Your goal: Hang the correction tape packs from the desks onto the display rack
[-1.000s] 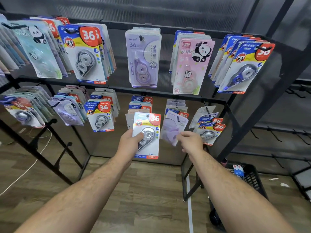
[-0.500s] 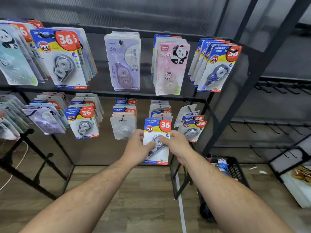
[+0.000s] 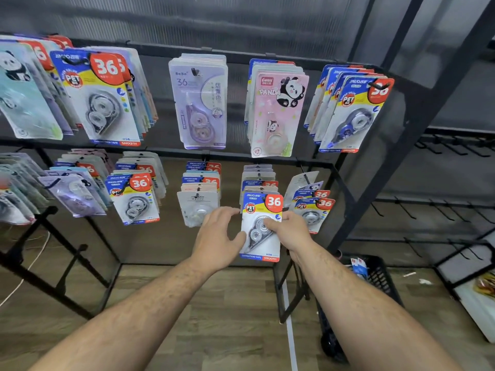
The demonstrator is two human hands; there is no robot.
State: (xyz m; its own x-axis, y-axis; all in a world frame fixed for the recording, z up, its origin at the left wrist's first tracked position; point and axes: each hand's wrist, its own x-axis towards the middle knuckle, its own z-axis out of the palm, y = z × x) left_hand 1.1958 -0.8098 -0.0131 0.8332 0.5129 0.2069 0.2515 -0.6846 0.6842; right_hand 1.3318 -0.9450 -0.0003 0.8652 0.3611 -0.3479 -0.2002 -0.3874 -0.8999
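A blue, yellow and red correction tape pack (image 3: 261,210) marked "36" is upright at the front of a stack of packs (image 3: 257,180) on the lower row of the black display rack (image 3: 345,199). My right hand (image 3: 292,232) pinches its right edge, thumb on the clear blister. My left hand (image 3: 217,236) is beside the pack's left edge with fingers spread and relaxed, the thumb at the pack's lower left. Whether the pack's hole sits on the hook is hidden.
More packs hang in both rows: a lilac pack (image 3: 199,103) and a pink panda pack (image 3: 277,111) above, a grey pack (image 3: 197,207) left of my hands. A black basket (image 3: 377,277) stands on the wood floor at the lower right. Empty hooks (image 3: 442,210) line the right rack.
The pack moved right, from in front of the grey pack's stack to the neighbouring one. My right hand took hold of it, and my left hand's grip opened.
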